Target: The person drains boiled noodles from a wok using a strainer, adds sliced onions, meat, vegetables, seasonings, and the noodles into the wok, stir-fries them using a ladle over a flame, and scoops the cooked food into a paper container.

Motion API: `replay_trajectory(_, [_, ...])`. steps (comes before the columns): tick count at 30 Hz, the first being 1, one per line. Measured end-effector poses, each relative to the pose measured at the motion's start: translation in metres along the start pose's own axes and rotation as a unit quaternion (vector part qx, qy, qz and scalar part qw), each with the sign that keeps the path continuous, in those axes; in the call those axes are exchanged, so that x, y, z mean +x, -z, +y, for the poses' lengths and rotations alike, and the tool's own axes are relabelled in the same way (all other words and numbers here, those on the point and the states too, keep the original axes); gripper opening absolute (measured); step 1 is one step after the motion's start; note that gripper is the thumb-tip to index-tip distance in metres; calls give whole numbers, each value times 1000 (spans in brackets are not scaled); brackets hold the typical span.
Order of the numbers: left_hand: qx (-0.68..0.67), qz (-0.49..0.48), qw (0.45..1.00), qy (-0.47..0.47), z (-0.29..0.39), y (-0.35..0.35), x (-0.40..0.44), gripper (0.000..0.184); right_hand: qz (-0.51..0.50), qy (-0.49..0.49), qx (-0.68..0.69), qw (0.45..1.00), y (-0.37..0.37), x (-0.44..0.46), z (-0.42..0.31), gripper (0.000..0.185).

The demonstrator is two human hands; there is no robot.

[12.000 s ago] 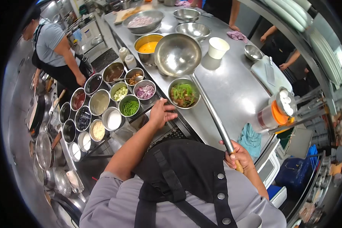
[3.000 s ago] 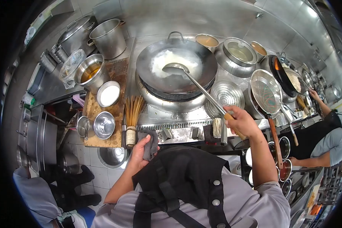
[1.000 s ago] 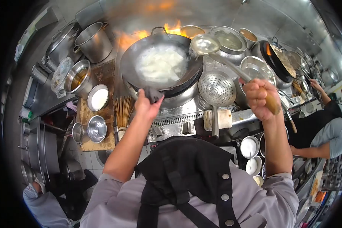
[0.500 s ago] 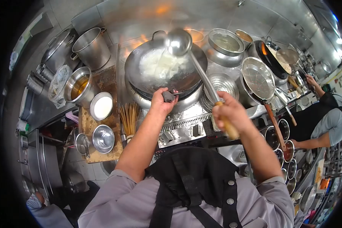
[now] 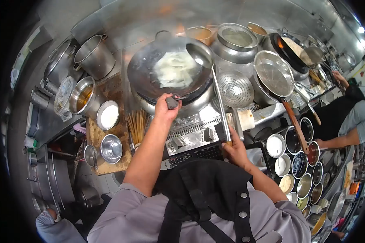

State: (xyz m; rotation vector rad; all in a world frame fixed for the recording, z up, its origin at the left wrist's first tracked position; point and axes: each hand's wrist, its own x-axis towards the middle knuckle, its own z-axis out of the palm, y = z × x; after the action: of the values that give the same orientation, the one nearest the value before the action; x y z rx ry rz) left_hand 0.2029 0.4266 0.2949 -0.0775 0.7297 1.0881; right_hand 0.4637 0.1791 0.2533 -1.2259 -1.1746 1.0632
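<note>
My left hand point(image 5: 166, 108) is closed around the near handle of a large dark wok point(image 5: 140, 71); a dark grey piece, perhaps a folded cloth, shows at its fingers. Pale whitish food in flat, soft pieces point(image 5: 174, 71) lies in the middle of the wok. Closed on a long-handled ladle point(image 5: 220, 95), my right hand point(image 5: 236, 150) is low and to the right of the wok. The ladle's bowl is at the wok's right inner side, beside the food. I cannot tell whether it touches the metal.
A perforated strainer point(image 5: 235, 89) and a wire-mesh skimmer point(image 5: 273, 73) lie at the right. Left stand tall pots point(image 5: 95, 56), a bowl of white contents point(image 5: 108, 115) and bamboo sticks point(image 5: 137, 125). Several seasoning pots point(image 5: 275, 146) line the lower right. A co-worker point(image 5: 344, 117) stands at the far right.
The ladle has come down from above the wok to its right inner side. My right hand has moved down and closer to my body. Flames behind the wok have faded.
</note>
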Motion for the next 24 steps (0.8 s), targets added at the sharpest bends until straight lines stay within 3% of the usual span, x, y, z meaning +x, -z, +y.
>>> replay_trajectory(1, [18,-16,999,-21,-3,1,-2,14,-2,-69,23,997,13,-3,-28,78])
replay_trajectory(2, [36,-34,998,-39,-9,1,-2,11,18,-121,-50,991,27,-4,-56,79])
replay_trajectory(4, [16,-34,998,-43,-20,-1,-12,5,52,-2,-276,960,66,1,-72,81])
replay_trajectory(6, [31,-42,997,-55,-35,-6,-29,3,40,-82,-428,899,101,8,-90,83])
replay_trajectory(9, [45,-5,992,-116,-62,-12,-51,1,14,-50,-538,841,157,16,-70,78])
replay_trajectory(14, [24,32,989,-141,-99,-18,-82,3,-10,-34,-452,891,184,5,-84,69])
replay_trajectory(17, [16,38,988,-151,-117,-23,-97,6,-43,-45,-295,953,173,-1,-98,76])
replay_trajectory(20, [30,65,982,-178,-136,-27,-106,6,-146,-86,-195,966,168,7,-135,73])
replay_trajectory(22, [45,67,981,-177,-147,-31,-117,6,-167,-48,-172,970,167,11,-141,71])
replay_trajectory(24, [77,58,976,-193,-156,-33,-124,6,-252,16,-190,949,165,16,-144,71])
